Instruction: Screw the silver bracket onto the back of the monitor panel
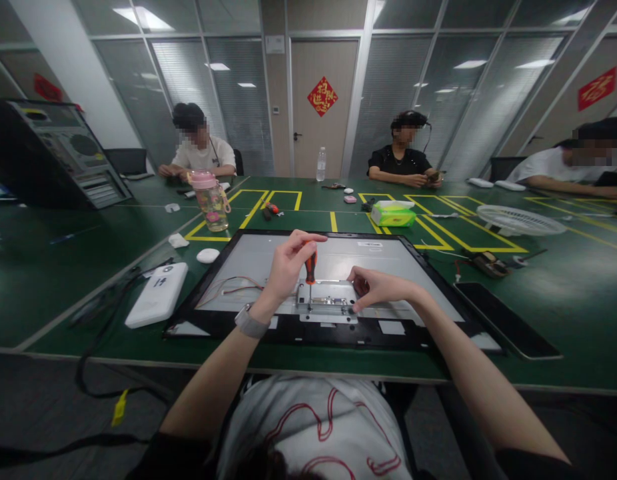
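Head view: person seated at near edge of green table (63, 267), both forearms reaching in over a flat monitor panel (268, 257) lying back-side up.
Left hand (287, 263): fingers pinched round the red-and-black handle of a screwdriver (310, 270), held upright so the shaft drops straight onto the metal bracket (327, 301); grey watch band on the wrist.
Right hand (376, 288): fingertips pressed together on the bracket's right end, likely steadying it while the driver works.
Monitor panel: near edge of table, centre, black frame parallel to that edge; laid flat so the back plate faces up. Thin wires run across its left part.
Bracket: small, silver, at the panel's near-middle, between the two hands.
White box (158, 293): just left of panel, handwritten mark on top, not legible.
Dark slab (506, 319): right of panel, toward near edge.
Pink-lid bottle (211, 198): left, further back.
Green tissue pack (392, 213): mid table; print too small to read.
White fan grille (520, 220): far right side.
Computer case (63, 157): far left corner, tilted.
Yellow tape lines: mark out table bays.
Red diamond door sign (322, 96): gold characters, not readable.
Other people: three seated at far edge, hands on their own items.
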Demonstrator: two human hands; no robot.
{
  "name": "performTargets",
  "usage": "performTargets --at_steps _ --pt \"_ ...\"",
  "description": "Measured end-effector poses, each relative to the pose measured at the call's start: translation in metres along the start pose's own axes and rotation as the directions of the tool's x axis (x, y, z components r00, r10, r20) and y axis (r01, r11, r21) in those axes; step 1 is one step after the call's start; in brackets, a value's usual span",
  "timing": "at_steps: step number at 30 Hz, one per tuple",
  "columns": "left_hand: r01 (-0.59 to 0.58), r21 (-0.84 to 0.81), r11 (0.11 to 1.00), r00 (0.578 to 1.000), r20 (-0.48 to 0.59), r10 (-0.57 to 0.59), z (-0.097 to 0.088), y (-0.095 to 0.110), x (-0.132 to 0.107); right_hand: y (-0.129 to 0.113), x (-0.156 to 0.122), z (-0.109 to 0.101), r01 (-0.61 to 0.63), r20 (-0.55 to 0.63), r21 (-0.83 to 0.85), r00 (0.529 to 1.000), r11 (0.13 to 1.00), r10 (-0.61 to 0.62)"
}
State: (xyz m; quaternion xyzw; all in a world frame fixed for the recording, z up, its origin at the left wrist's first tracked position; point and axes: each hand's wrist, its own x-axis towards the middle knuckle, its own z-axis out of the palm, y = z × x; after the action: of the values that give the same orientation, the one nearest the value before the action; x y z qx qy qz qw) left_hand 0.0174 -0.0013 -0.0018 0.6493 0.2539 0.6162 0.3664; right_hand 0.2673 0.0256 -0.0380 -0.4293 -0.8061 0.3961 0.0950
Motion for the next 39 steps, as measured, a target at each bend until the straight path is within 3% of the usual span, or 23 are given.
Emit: performTargets --at_steps 4,9,13,17,21,27,31,39 --pt "0.045 -0.122 0.992 0.999 -0.011 -0.046 0.0002 -0.0028 0.0007 -0.0001 -0.0006 -0.0001 -0.001 -0.001 -0.004 1.0 1.0 0.001" --pt "-0.036 -0.045 0.998 0.998 -0.053 0.033 0.0022 -0.0013 0.0003 0.0042 0.0012 0.0004 0.009 0.002 0.001 1.0 1.0 -0.009" --pt "0.028 -0.111 0.993 1.0 -0.001 -0.028 0.0012 -0.0021 0.0 0.0047 0.0015 0.0002 0.011 -0.001 -0.002 1.0 1.0 -0.011" --pt "0.016 -0.14 0.99 1.0 -0.001 -0.017 -0.0003 -0.0033 0.0002 0.0039 0.001 0.0001 0.008 -0.006 -0.007 1.0 1.0 -0.008" --pt "0.019 -0.103 0.995 1.0 0.021 -0.017 -0.0001 -0.0023 -0.0002 0.004 0.0012 0.0002 0.005 -0.008 -0.022 1.0 1.0 -0.005" --pt "-0.086 0.003 0.996 0.996 0.0 0.086 0.0 -0.0005 -0.0006 0.0044 0.0019 0.0002 0.02 0.0 -0.007 1.0 1.0 -0.02" --pt "-0.032 -0.07 0.997 0.999 0.032 0.034 -0.0015 -0.0008 -0.0004 0.0031 0.0009 -0.0001 0.012 -0.005 -0.014 1.0 1.0 -0.012" --pt "-0.034 -0.006 0.999 0.999 0.001 0.034 0.0013 0.0039 -0.0014 0.0001 0.0002 0.0004 0.005 -0.006 -0.002 1.0 1.0 -0.005"
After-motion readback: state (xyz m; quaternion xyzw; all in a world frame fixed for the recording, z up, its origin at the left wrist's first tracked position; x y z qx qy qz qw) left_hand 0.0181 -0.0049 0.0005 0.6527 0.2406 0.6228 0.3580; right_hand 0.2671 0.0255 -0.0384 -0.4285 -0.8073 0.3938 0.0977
